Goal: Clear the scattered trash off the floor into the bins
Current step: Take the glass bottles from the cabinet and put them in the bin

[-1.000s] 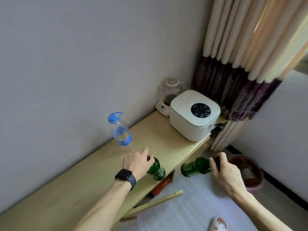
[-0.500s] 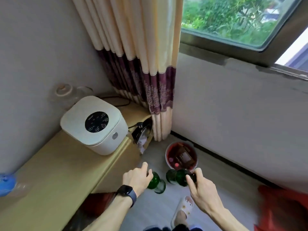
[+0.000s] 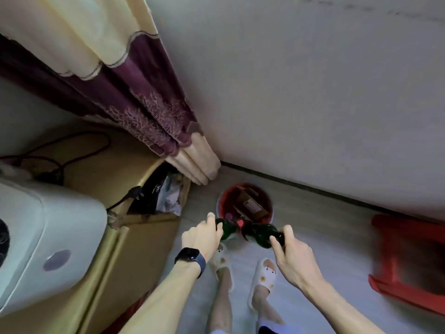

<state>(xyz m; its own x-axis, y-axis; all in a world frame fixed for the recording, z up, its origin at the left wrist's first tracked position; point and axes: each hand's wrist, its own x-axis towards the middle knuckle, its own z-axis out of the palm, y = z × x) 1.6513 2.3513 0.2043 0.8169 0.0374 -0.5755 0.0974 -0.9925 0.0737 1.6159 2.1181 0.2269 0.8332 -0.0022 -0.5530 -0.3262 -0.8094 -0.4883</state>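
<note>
No text, brand or number could be read anywhere in the room. A pale label on the box inside the bin was too blurred to make out. The dark panel on the cooker, cut off at the picture's edge, showed no legible marks.

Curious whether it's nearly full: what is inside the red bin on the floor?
The red bin holds brown cardboard pieces and small pink bits. Its bottom is covered, and the green bottles hide its near rim.
</note>
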